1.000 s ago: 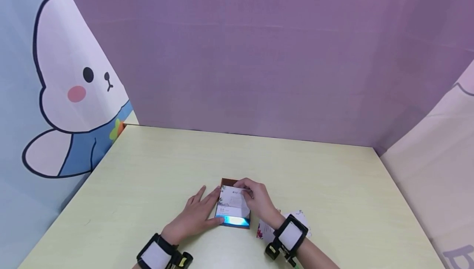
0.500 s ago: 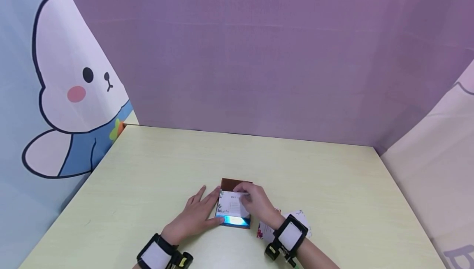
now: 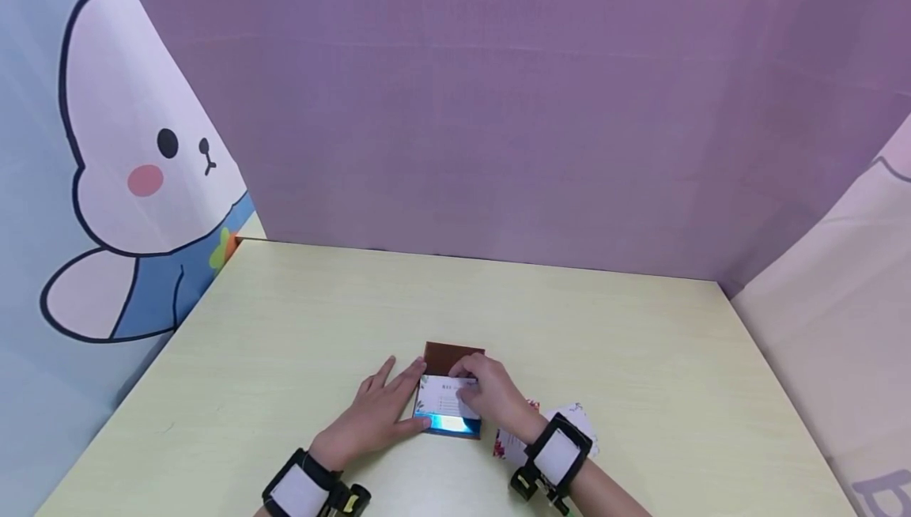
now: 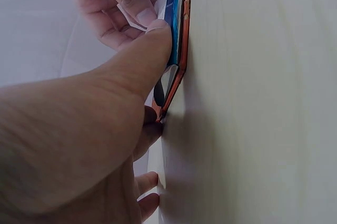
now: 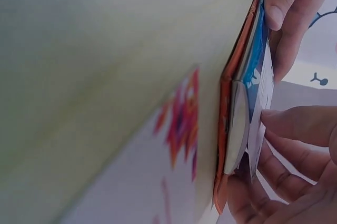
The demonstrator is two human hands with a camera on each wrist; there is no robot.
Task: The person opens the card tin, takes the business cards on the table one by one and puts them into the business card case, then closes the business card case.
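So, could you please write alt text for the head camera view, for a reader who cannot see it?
Two hands work at a small brown card holder on a pale table: the right hand pinches a white card over it, while the left hand steadies its left edge. More cards lie by the right wrist.

Card [image 3: 443,398] on case [image 3: 451,359] — between hands; loose cards [image 3: 573,417] right (on table [image 3: 640,343]).
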